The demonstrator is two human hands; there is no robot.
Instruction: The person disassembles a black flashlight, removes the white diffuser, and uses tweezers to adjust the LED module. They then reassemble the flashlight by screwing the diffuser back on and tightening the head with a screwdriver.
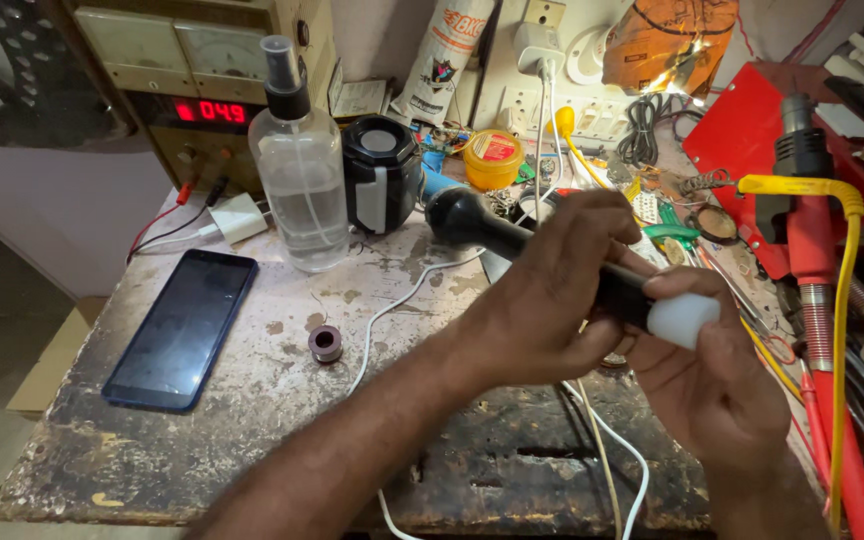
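Both my hands close on the black torch (512, 240) above the worn bench (252, 400): left hand (552, 290) wraps its barrel, right hand (712, 385) pinches the white end cap (684, 318), head slanting away up-left toward the spray bottle (300, 170).

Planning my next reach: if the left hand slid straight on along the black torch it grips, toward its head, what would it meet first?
Probably the black cylindrical speaker, just beyond the torch head; the left hand points up-left. Depth is unclear; the spray bottle stands left of that line.
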